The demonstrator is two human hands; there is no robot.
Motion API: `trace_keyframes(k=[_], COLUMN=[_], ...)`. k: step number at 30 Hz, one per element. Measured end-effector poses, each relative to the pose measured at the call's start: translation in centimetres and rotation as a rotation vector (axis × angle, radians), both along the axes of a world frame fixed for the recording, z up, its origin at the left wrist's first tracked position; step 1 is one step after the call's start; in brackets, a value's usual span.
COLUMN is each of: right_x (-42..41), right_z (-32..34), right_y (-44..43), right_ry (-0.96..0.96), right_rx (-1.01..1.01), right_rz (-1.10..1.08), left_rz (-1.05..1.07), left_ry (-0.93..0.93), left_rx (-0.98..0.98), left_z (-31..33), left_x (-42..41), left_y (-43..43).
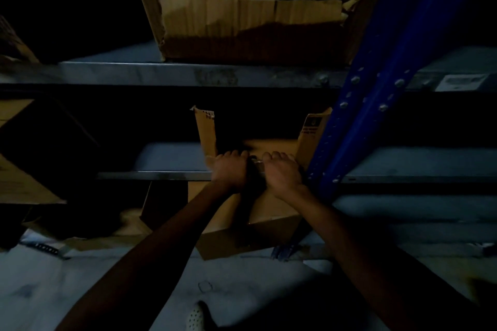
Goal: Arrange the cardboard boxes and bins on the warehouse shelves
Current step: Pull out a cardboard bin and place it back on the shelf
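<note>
The open box (271, 144) sits at the front of the lower shelf (154, 175), near the middle of the view, its flaps standing up at 9 and 3 o'clock. Both hands hold its near edge. The left hand (230, 169) and the right hand (282, 172) lie side by side, almost touching, knuckles up. The fingers (236, 154) of each are curled over the rim and clamped on the cardboard. Something small and shiny shows between the hands, too dim to make out.

Just at 3 o'clock of the box stands a blue post (357, 121) with bolts and a row of holes, leaning across the view. At 6 o'clock, under the hands, more brown cardboard (242, 239) reaches down to the floor (107, 290); I cannot tell whether it belongs to the same box. At 12 o'clock, on the upper shelf (161, 74), rests a larger torn box (250, 16), open toward the camera with ragged edges. At 9 o'clock, dark cardboard shapes (24, 183) sit in shadow. A white perforated shoe (195, 316) shows at the bottom edge.
</note>
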State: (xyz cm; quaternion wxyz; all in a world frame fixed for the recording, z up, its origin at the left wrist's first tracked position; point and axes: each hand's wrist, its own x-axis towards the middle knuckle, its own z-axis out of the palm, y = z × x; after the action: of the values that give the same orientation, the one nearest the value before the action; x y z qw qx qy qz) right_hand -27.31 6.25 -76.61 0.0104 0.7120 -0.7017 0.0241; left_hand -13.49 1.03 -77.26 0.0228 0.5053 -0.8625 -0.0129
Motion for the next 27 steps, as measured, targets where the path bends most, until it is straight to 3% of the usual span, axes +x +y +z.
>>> trace_keyframes(k=[16, 27], right_x=[0.5, -0.1], right_z=[0.3, -1.8], right_y=[-0.3, -1.6], right_ry=[-0.057, -0.048], right_rx=[0.037, -0.094], right_rz=[-0.059, -0.052], left_rz=[-0.001, -0.075], left_ry=[-0.038, -0.105], left_rx=[0.033, -0.008], left_z=[0.8, -0.5], left_x=[-0.4, -0.1], left_y=[-0.7, -2.1])
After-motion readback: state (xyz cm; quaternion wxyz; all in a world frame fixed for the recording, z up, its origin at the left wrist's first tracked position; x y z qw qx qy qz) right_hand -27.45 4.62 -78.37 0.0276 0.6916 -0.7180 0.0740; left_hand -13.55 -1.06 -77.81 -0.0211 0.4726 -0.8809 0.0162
